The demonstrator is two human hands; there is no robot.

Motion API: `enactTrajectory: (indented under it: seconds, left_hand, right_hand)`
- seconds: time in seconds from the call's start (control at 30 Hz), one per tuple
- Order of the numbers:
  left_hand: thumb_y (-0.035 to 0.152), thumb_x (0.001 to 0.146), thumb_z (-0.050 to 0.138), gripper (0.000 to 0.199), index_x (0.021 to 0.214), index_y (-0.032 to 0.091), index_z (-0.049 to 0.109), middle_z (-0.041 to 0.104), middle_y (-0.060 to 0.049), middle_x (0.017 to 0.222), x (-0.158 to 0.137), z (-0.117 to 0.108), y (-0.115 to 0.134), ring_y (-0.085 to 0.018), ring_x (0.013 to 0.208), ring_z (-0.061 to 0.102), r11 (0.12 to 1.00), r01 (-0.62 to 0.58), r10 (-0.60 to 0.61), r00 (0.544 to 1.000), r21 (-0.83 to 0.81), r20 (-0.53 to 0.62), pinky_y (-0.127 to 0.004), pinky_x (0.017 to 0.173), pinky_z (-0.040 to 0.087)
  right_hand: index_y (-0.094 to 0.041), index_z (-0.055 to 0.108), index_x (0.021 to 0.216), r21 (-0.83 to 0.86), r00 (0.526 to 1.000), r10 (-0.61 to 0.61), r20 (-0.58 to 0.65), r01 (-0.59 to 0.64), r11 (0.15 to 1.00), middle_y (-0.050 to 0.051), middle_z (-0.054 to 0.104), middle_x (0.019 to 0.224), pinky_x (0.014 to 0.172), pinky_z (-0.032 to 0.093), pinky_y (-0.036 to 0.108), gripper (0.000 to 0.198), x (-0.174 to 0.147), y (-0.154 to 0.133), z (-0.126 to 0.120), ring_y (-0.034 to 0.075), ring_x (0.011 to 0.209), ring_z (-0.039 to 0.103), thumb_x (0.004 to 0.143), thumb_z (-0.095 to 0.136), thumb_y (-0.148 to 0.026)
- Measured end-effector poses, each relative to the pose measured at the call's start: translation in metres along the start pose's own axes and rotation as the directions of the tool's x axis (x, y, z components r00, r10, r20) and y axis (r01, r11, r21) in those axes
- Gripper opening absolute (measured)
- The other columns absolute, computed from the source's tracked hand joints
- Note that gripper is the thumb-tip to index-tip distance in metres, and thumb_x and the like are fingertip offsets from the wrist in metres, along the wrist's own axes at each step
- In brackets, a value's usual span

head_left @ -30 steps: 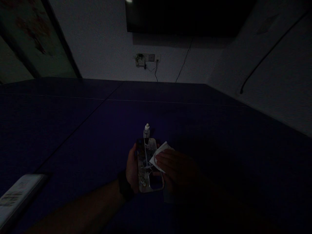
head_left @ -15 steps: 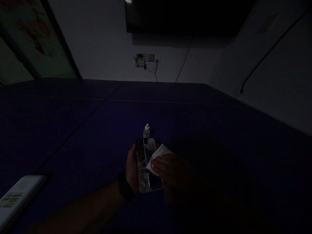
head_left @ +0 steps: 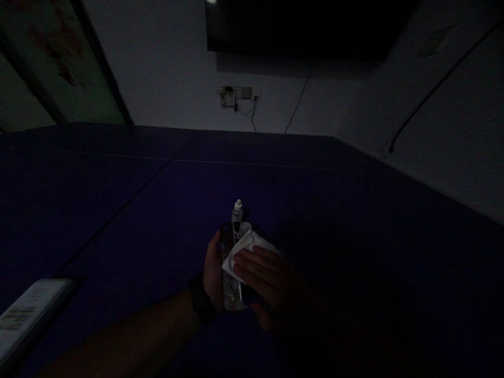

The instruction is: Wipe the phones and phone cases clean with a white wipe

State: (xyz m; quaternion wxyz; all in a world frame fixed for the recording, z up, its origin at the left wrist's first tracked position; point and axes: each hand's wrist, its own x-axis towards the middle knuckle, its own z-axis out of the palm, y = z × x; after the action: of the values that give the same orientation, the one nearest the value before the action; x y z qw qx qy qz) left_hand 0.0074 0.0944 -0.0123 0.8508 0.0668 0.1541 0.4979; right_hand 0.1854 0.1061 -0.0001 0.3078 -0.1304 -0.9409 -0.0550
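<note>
A patterned phone case (head_left: 230, 294) with a large camera cutout lies face up in my left hand (head_left: 212, 268), whose thumb runs along its left edge. Whether a phone sits inside it is too dark to tell. My right hand (head_left: 262, 270) presses a folded white tissue or cloth (head_left: 248, 241) flat against the upper and middle part of the case, fingers together on top of it. Just beyond the case stands a small clear bottle (head_left: 237, 214) with a white dropper-style cap, its base hidden behind the case.
The room is dim. A dark blue surface (head_left: 137, 226) stretches to a white wall with sockets and a small white device (head_left: 227, 98). A large black screen (head_left: 307, 26) hangs above. At the lower left lies a white box (head_left: 33, 310) with printing.
My right hand has slid the white cloth leftward across the phone case, covering more of its middle and part of the cutout. My left hand keeps its hold.
</note>
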Motion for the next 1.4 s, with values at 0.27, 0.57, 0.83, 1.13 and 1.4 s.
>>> enactTrajectory:
  seconds: [0.27, 0.57, 0.83, 1.13, 1.4]
  left_hand:
    - [0.047, 0.079, 0.082, 0.035, 0.089, 0.015, 0.072, 0.072, -0.001, 0.075, 0.003, -0.007, -0.006, -0.014, 0.069, 0.069, 0.999, -0.002, 0.001, 1.000, -0.034, -0.027, -0.023, 0.072, 0.053]
    - [0.051, 0.088, 0.072, 0.037, 0.095, 0.014, 0.072, 0.072, -0.003, 0.078, 0.004, -0.005, -0.005, -0.013, 0.068, 0.067, 0.994, 0.024, -0.027, 0.999, -0.111, -0.031, -0.022, 0.069, 0.051]
    - [0.054, 0.085, 0.074, 0.040, 0.088, 0.014, 0.071, 0.072, -0.002, 0.070, 0.002, -0.009, -0.005, -0.013, 0.061, 0.067, 0.998, 0.055, -0.056, 0.998, -0.033, -0.037, -0.022, 0.059, 0.050]
    - [0.051, 0.082, 0.077, 0.040, 0.093, 0.013, 0.073, 0.074, -0.004, 0.077, 0.004, -0.010, -0.005, -0.016, 0.070, 0.069, 0.999, 0.015, -0.016, 1.000, -0.046, -0.002, -0.026, 0.071, 0.053]
    - [0.053, 0.082, 0.077, 0.040, 0.089, 0.013, 0.071, 0.071, -0.002, 0.070, 0.004, -0.008, -0.005, -0.013, 0.063, 0.067, 0.998, 0.016, -0.018, 0.999, -0.063, -0.037, -0.022, 0.061, 0.050]
  right_hand:
    - [-0.001, 0.045, 0.151, 0.045, 0.995, 0.093, 0.047, -0.095, 0.994, 0.019, 0.051, 0.157, 0.123, 0.039, 0.050, 0.067, 0.015, -0.009, -0.001, 0.028, 0.152, 0.040, 0.090, 0.047, -0.030]
    - [-0.010, 0.057, 0.142, 0.005, 0.997, 0.079, -0.006, -0.078, 0.997, 0.014, 0.066, 0.143, 0.124, 0.039, 0.050, 0.052, 0.006, 0.004, -0.001, 0.024, 0.141, 0.054, 0.093, 0.045, -0.024]
    - [-0.007, 0.055, 0.145, 0.076, 0.994, 0.011, 0.107, -0.019, 0.997, 0.016, 0.062, 0.147, 0.124, 0.038, 0.050, 0.059, 0.013, 0.001, -0.003, 0.026, 0.145, 0.050, 0.090, 0.047, -0.025]
    - [-0.004, 0.052, 0.146, 0.055, 0.996, 0.059, 0.071, -0.063, 0.996, 0.018, 0.059, 0.149, 0.122, 0.041, 0.047, 0.057, 0.016, 0.001, -0.007, 0.027, 0.145, 0.050, 0.096, 0.048, -0.031]
    - [-0.008, 0.058, 0.141, 0.083, 0.998, 0.027, 0.058, -0.032, 0.996, 0.015, 0.065, 0.144, 0.125, 0.036, 0.046, 0.052, 0.010, 0.008, -0.006, 0.024, 0.142, 0.053, 0.095, 0.048, -0.029]
